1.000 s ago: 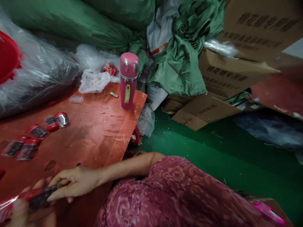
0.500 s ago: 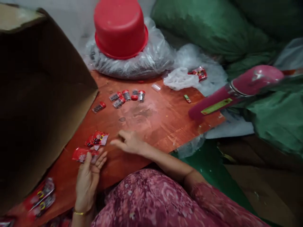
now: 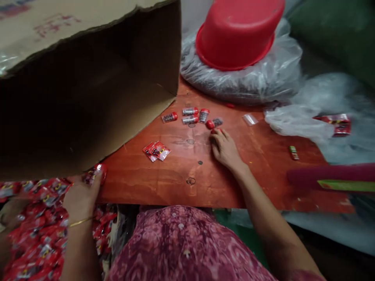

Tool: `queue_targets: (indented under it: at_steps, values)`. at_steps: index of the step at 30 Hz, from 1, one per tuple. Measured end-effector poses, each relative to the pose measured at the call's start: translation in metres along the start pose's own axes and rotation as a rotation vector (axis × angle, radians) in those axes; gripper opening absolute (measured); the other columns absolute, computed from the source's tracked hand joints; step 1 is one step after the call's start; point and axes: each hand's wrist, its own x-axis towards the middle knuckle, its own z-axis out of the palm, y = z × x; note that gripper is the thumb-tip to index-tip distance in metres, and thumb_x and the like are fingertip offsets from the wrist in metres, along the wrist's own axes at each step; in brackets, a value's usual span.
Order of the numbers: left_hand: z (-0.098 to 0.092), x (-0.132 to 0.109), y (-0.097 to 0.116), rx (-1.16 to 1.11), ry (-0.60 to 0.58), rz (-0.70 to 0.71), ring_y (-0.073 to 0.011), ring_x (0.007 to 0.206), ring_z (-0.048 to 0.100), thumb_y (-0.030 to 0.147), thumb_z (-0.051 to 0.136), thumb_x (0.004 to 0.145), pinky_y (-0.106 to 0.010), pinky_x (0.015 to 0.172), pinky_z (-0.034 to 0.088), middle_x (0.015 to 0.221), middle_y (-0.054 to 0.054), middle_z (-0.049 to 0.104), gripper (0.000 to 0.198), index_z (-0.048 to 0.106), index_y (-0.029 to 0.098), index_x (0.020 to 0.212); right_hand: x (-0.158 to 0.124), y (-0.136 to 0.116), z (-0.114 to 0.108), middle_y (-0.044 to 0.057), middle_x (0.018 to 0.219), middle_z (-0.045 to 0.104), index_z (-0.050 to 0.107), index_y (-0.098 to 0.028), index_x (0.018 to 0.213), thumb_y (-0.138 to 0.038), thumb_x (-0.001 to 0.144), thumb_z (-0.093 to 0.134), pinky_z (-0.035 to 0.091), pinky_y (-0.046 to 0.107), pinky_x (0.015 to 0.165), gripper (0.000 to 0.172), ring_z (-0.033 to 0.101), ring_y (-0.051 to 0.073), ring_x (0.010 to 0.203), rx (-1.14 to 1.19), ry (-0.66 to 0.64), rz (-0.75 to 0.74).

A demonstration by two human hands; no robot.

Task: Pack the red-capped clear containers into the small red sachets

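My left hand [image 3: 81, 197], at the table's left edge, has its thumb and fingers closed on a shiny red packet [image 3: 99, 172]. Under that wrist lies a heap of similar red packets [image 3: 38, 242]. Over the middle of the table my right hand [image 3: 226, 151] has its fingers curled down on a red-capped jar, mostly covered by the fingertips. Right beyond it are a red cap [image 3: 210, 124] and a small clear jar of dark bits [image 3: 217, 122]. Several more red-capped jars [image 3: 190, 119] lie further left. Two flat red packets [image 3: 156, 150] overlap between my hands.
A large open cardboard box [image 3: 152, 101] fills the left. At the back, a red tub [image 3: 240, 35] sits upside down on a clear plastic sack [image 3: 281, 70]. A clear tube piece [image 3: 250, 119], white plastic bag [image 3: 295, 121] and pink cylinder [image 3: 336, 175] are on the right.
The view has swung left. My left hand has moved left with a red packet to the table edge above the heap. My right hand has reached forward to the jars and closed on one.
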Motion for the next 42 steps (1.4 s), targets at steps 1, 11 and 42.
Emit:
queue_targets:
  at_steps: [1,11,42]
  values:
    - [-0.005,-0.001,-0.003,0.028,0.003,-0.034,-0.0405,0.099,0.06,0.071,0.029,0.075,-0.043,0.073,0.045,0.107,-0.026,0.063,0.081,0.048,0.01,0.125,-0.011,-0.009,0.0,0.013,0.13,0.051,0.055,-0.016,0.111,-0.021,0.083,0.042,0.034,0.05,0.1,0.031,0.039,0.03,0.124,0.012,-0.002,-0.019]
    - [0.024,-0.036,0.077,-0.65,0.372,0.542,-0.0202,0.077,0.061,0.048,0.05,0.081,-0.028,0.074,0.042,0.08,-0.007,0.069,0.035,0.07,0.019,0.083,-0.031,-0.065,0.012,0.014,0.12,0.058,0.063,-0.018,0.098,-0.03,0.085,0.047,0.038,0.048,0.098,0.024,0.043,0.028,0.124,0.123,0.199,-0.002]
    - [0.043,-0.046,0.143,-1.307,-0.043,0.658,-0.0226,0.112,0.056,0.037,0.065,0.073,-0.034,0.099,0.039,0.118,-0.008,0.064,0.033,0.07,0.021,0.101,0.019,-0.165,0.022,0.001,0.074,0.063,0.06,-0.018,0.081,-0.047,0.079,0.05,0.046,0.027,0.068,0.031,0.055,0.014,0.069,1.177,0.059,0.379]
